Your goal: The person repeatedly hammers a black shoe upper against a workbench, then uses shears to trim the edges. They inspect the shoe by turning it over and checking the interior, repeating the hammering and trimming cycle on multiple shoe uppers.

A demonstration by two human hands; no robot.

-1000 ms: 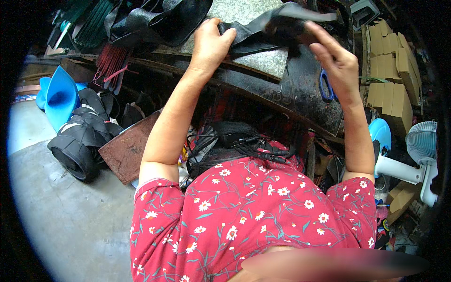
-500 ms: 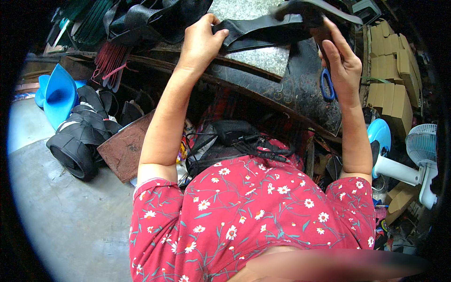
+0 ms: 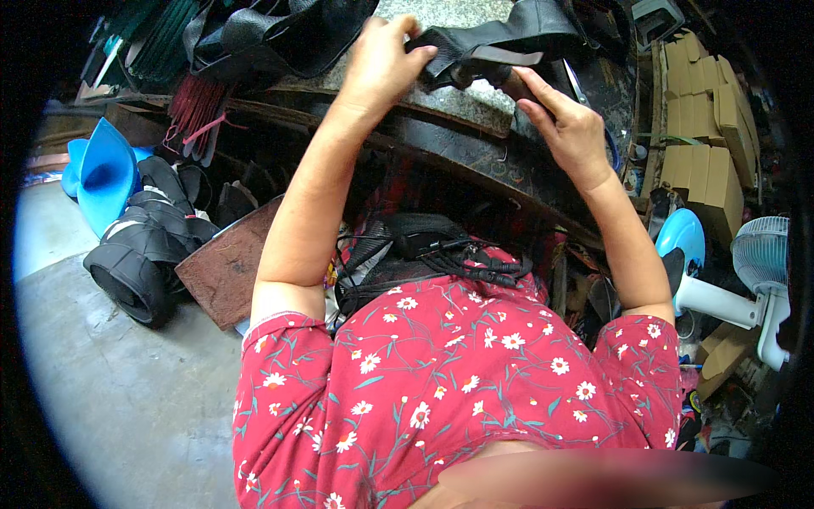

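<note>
With its fingers wrapped round the dark handle, my right hand point(image 3: 570, 136) holds a hammer point(image 3: 502, 61). The hammer's dark head has a long, thin, curved end and lies against the near edge of a black leather piece point(image 3: 517, 32). My left hand point(image 3: 383, 64), slightly blurred, pinches the left part of that leather. Beneath the leather lies a speckled grey slab point(image 3: 462, 112) on the dark workbench. More black leather pieces point(image 3: 271, 42) are heaped left of my left hand. Scissors point(image 3: 577, 82) lie partly hidden behind my right hand.
The dark workbench point(image 3: 407, 136) has a worn front edge. Stacked cardboard boxes point(image 3: 699, 114) and a white fan point(image 3: 759, 254) stand at right. Black rolled pieces point(image 3: 136, 263), blue curved sheets point(image 3: 106, 174) and a brown board point(image 3: 229, 263) are at left. Red strips point(image 3: 199, 110) hang off the bench.
My right hand has moved left and down, bringing the hammer from the leather's far right to near my left fingers. My left hand has shifted slightly right.
</note>
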